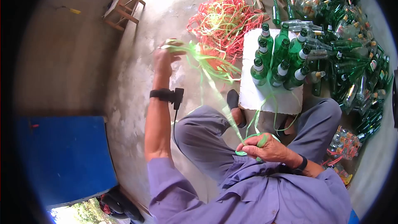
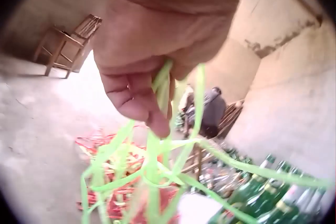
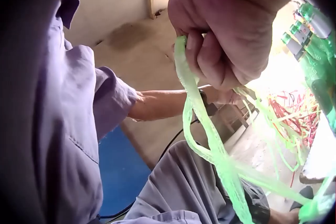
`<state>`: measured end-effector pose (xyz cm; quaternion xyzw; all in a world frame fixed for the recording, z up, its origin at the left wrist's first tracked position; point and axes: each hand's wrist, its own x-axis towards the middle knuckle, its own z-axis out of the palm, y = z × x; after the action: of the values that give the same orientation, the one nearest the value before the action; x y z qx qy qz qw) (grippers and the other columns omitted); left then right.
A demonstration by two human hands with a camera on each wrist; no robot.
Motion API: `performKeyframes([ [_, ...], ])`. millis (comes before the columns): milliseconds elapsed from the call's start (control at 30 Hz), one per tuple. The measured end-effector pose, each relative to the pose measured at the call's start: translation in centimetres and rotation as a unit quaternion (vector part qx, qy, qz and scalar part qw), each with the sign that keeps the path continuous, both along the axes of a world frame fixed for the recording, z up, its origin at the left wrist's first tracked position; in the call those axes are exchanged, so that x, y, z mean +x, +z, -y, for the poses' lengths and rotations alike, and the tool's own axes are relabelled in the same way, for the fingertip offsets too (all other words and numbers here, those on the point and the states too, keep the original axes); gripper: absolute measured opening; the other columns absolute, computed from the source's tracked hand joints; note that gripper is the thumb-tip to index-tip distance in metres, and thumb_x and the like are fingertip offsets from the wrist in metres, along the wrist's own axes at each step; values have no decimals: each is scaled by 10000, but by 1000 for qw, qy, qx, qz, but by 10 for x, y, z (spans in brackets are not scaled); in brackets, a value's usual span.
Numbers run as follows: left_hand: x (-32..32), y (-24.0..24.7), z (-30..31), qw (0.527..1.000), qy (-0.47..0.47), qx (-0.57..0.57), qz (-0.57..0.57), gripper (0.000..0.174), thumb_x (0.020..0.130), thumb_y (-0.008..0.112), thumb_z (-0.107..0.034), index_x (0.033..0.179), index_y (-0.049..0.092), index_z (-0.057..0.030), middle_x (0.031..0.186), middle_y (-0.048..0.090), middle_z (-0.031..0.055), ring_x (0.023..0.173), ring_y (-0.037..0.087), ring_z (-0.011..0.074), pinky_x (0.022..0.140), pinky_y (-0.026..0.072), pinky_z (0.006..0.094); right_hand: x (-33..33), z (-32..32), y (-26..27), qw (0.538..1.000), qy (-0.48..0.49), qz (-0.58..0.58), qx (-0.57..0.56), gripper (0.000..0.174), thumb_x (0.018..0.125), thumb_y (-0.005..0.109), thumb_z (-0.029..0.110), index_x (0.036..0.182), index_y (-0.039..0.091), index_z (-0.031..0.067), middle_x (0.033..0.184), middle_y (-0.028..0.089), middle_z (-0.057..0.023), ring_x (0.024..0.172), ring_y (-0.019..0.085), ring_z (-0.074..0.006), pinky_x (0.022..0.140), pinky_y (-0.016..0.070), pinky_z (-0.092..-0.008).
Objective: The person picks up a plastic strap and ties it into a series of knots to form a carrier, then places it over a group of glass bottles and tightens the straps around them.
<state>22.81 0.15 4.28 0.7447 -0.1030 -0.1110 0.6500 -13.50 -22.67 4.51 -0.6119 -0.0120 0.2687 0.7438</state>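
Light-green plastic straps (image 1: 219, 95) run stretched between the two hands. Out to the left at arm's length, the left hand (image 1: 166, 58) grips a bunch of them, and in the left wrist view loose strands (image 2: 152, 176) hang below its curled fingers (image 2: 131, 106). Close to the lap, the right hand (image 1: 269, 147) holds straps in a fist; the right wrist view shows a folded strap (image 3: 210, 134) coming out of it. Several green glass bottles (image 1: 282, 49) stand grouped on a white board (image 1: 259, 97) in front of the knees. Thin green strands trail from the board's near edge towards the right hand.
A tangled heap of red and green straps (image 1: 226, 16) lies on the floor beyond the board. Many loose bottles (image 1: 348, 62) pile up along the right wall. A wooden chair (image 1: 120, 6) stands far left, and a blue panel (image 1: 68, 157) is at the near left.
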Motion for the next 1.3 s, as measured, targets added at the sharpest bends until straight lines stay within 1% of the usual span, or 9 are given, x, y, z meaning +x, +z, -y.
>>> performKeyframes([
  [167,8,40,-6,997,23,34,58,292,873,452,-60,1081,648,-4,996,716,113,776,721,206,631,550,288,-2,-1,-1,999,-45,-11,2,214,980,581,176,1056,715,28,622,535,37,585,480,-33,541,401,-217],
  [333,16,66,-21,989,24,22,142,231,947,553,-119,1119,648,4,1004,701,96,895,684,170,747,543,296,-2,9,-11,989,-151,-5,-1,222,985,579,166,1048,706,-5,628,536,40,582,473,-33,531,388,-218],
  [400,21,72,-25,927,17,306,216,297,940,628,-169,1190,636,-9,982,683,46,863,636,113,764,526,288,-1,11,-18,986,-163,-9,11,220,985,583,167,1040,707,-6,630,541,38,579,471,-33,529,383,-220],
  [533,9,92,-12,954,-9,192,232,362,951,651,-254,1232,621,-29,984,669,25,867,623,95,756,522,278,-4,9,-23,983,-184,-24,10,218,981,593,167,1021,711,-12,629,547,35,575,466,-34,518,371,-224],
  [667,-3,104,0,977,-10,204,67,394,953,642,-258,1303,577,-90,1018,670,66,669,693,138,520,525,245,-7,5,-23,985,-173,-17,-1,211,978,594,159,1016,709,-14,628,545,35,579,473,-33,515,374,-228],
  [867,-16,97,0,902,-46,401,152,384,969,591,-226,1341,559,-133,1113,687,112,578,679,130,426,482,224,-9,4,-30,985,-168,-4,-33,215,973,605,171,1006,709,-15,633,553,35,586,483,-32,515,385,-230],
  [1000,-12,74,-10,983,1,172,65,333,976,535,-194,1264,590,-38,1119,692,117,571,692,159,427,497,239,-10,4,-29,986,-161,-16,-46,209,969,608,172,1004,710,-7,634,560,29,585,490,-33,515,398,-230],
  [1200,8,76,-14,978,14,203,31,307,947,437,-163,1129,625,-3,978,714,145,623,710,217,473,518,265,-13,2,-37,987,-154,-14,-43,201,972,595,162,1011,712,4,631,550,32,582,490,-32,510,404,-230],
  [1300,25,109,-10,998,-3,-8,61,290,972,447,-188,1124,616,-9,1033,704,140,717,718,241,542,543,281,-12,1,-35,987,-153,-31,-40,202,973,593,165,1013,712,6,634,546,34,581,488,-32,513,407,-230],
])
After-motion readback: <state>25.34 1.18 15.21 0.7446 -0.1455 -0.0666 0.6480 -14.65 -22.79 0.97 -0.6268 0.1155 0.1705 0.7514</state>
